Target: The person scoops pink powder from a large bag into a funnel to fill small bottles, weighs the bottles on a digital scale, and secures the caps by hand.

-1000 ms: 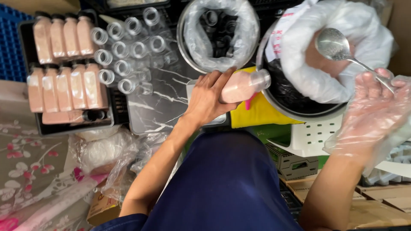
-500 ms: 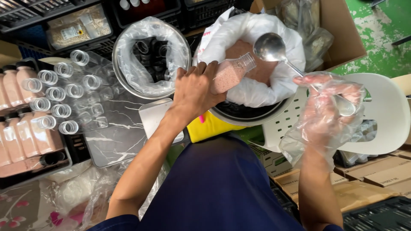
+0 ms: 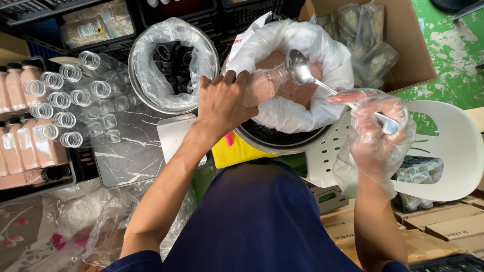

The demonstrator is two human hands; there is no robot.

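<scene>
A small clear bottle [image 3: 264, 84], filled with pink powder, is held tilted over the white bag [image 3: 302, 113] by the left hand [image 3: 222, 103], fingers wrapped around it. At its three o'clock, a metal spoon [image 3: 302, 70] is pinched by the gloved right hand [image 3: 375, 128].

To your right lay a green floor [image 3: 454, 75] with worn, pale patches, and a white plastic chair [image 3: 454, 151] stood on it. Black crates [image 3: 60, 10] lined the top, with cardboard boxes [image 3: 443, 226] stacked below the chair.
</scene>
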